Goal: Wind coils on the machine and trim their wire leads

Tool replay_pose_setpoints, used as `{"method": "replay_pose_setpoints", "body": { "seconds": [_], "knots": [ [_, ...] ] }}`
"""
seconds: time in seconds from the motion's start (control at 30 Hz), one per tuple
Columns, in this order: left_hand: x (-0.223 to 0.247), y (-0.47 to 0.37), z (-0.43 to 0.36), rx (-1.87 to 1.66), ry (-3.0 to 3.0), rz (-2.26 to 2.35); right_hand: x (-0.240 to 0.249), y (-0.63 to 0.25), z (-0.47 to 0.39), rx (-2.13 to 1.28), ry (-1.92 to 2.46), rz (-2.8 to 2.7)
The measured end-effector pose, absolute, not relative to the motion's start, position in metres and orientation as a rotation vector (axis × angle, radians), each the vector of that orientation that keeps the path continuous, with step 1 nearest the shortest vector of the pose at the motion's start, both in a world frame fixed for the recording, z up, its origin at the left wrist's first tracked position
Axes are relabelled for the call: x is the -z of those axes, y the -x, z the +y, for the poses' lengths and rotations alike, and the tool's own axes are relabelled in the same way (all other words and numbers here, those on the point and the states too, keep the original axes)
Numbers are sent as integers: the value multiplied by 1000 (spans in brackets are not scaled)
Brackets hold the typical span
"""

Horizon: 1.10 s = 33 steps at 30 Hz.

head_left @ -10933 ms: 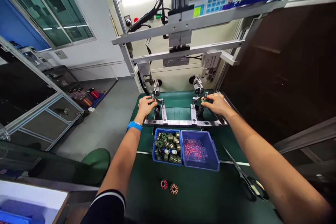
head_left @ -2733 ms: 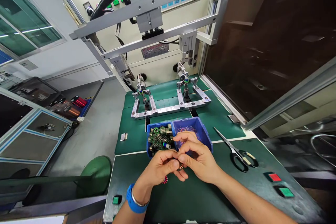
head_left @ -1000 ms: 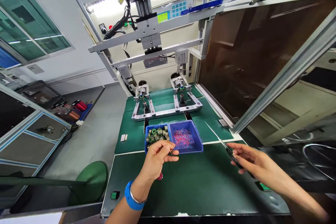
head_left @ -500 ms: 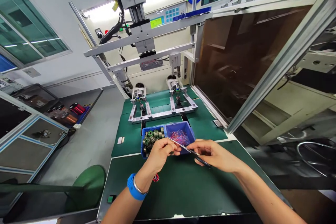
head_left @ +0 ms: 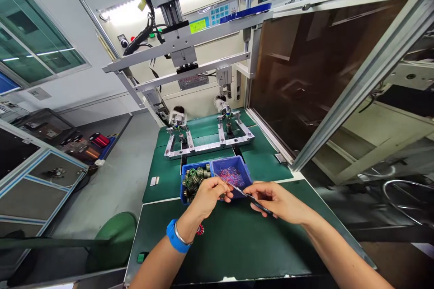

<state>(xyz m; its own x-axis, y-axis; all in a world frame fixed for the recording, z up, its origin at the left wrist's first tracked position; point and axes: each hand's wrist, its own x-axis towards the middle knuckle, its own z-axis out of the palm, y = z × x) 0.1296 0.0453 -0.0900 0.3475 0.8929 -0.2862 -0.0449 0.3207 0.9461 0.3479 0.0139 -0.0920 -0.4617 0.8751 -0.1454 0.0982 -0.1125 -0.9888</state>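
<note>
My left hand [head_left: 213,194] is closed, its fingertips pinched on a small dark part [head_left: 222,196] mostly hidden by the fingers. My right hand [head_left: 271,198] grips a slim tool [head_left: 259,204] with a black handle and a long thin metal end, whose tip lies by my left fingers. Both hands are over the front edge of two blue bins. The left bin [head_left: 183,198] holds several green and metal motor stators [head_left: 195,176]; the right bin [head_left: 247,170] holds many thin red and white wire-like pieces [head_left: 230,176]. A red-and-white ringed stator [head_left: 200,229] lies beside my left wrist.
Behind the bins stands a metal fixture frame [head_left: 210,146] with two stations, under machine heads and crossbars [head_left: 190,38]. A brown see-through panel [head_left: 305,76] closes the right side. The green tabletop [head_left: 257,248] carries a small green button [head_left: 141,258] at front left.
The camera view has shifted slightly. My left fingers stay pinched by the tool's thin end, and my right hand keeps its grip with hardly any movement.
</note>
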Motion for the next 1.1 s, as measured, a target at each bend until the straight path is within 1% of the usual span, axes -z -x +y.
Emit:
{"method": "replay_pose_setpoints", "body": {
  "seconds": [0.17,0.3,0.37,0.43,0.5,0.57,0.67,0.7,0.77,0.83,0.9,1.03,1.1],
  "knots": [
    [93,-130,45,-753,-1032,1032,94,-346,13,-1685,1077,-1471],
    [86,-129,39,-759,-1053,1053,95,-345,7,-1694,1120,-1460],
    [78,-121,31,-785,-1102,1049,99,-350,0,-1676,1184,-1482],
    [71,-104,19,-854,-1209,1029,111,-361,-10,-1588,1276,-1459],
    [69,-78,4,-948,-1379,1042,131,-378,-22,-1361,1424,-1432],
    [75,-47,-10,-1037,-1570,1176,155,-394,-32,-974,1638,-1517],
    [104,-1,-20,-1093,-1700,1544,180,-403,-39,-295,1879,-1728],
    [117,11,-20,-1071,-1701,1646,184,-398,-39,-128,1891,-1789],
    [143,29,-19,-1010,-1688,1784,186,-376,-36,34,1823,-1901],
    [163,39,-17,-993,-1695,1841,184,-346,-31,12,1719,-2003],
    [173,43,-15,-1011,-1719,1851,184,-320,-27,-60,1675,-2085],
    [170,40,-18,-1059,-1709,1869,185,-299,-27,-62,1757,-2046],
    [167,36,-20,-1074,-1706,1864,181,-291,-32,-123,1700,-2011]
  ]
}}
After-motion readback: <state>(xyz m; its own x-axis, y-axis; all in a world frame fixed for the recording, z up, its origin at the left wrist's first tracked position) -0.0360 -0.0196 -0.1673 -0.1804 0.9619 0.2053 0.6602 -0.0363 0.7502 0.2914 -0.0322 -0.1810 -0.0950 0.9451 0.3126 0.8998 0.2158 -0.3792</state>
